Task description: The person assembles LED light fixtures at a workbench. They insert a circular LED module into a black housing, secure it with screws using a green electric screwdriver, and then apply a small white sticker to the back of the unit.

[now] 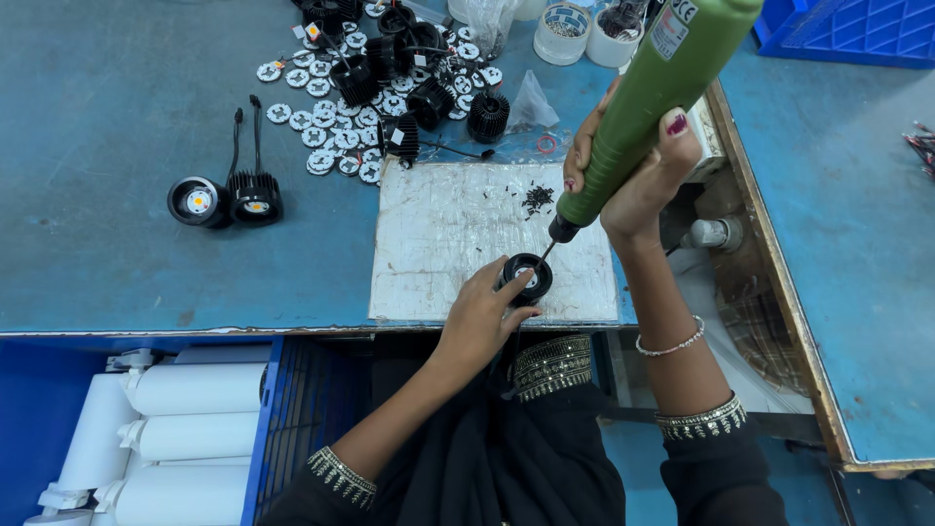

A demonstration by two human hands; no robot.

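1. Far left below the blue tabletop point(117, 263): white plastic cylinders point(190, 433) lie stacked in a blue bin, untouched
2. Left on the table: two black round finned lamp housings with LED discs fitted point(226, 200) stand side by side, leads trailing up; they look finished, set well apart from the work spot
3. Upper middle: loose pile of small white round LED boards point(331, 127) mixed with black finned heat sinks point(429, 102) not yet assembled, so plenty is left
4. Centre: scuffed white work mat point(438, 234) with a small heap of black screws point(537, 198)
5. Left hand point(477, 317) has fingers clamped around the black round lamp housing in progress point(527, 277), pinning it on the mat's near edge
6. Right hand point(633, 180) has fingers wrapped tight on the green cylindrical electric screwdriver point(662, 88), bit tip down in the housing's face; judged mid-fastening, this unit not done
7. Right: blue side bench point(847, 244), nothing in hand there
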